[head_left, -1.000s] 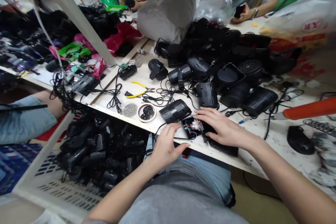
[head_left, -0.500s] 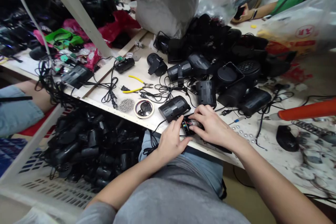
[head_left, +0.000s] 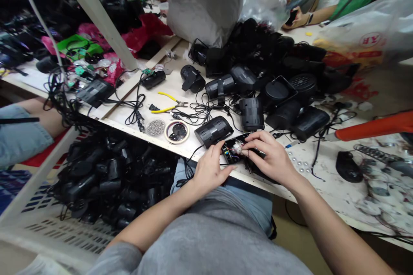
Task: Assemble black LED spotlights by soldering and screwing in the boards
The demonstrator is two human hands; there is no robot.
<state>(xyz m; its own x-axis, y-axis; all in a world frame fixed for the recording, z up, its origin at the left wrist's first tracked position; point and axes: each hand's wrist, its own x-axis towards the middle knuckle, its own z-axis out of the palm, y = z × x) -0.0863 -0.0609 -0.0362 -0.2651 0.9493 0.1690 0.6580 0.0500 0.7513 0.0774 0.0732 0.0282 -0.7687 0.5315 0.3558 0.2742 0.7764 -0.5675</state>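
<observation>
Open black plastic housing, wired circuit board exposed, sits on the front edge of the white workbench; left hand at 7 o'clock and right hand at 3 o'clock both grasp it, fingers closed on its rim.

Bright, even indoor light, soft shadows, and wide-angle bending toward the edges.

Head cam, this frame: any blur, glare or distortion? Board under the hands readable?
Head view: wide-angle bending curves the table edge and leans the white upright; light is even, shadows soft, with mild sheen on the black housings; no strong motion blur; wiring on the open board is tiny, partly covered by the left hand and right hand, so hard to read.
</observation>
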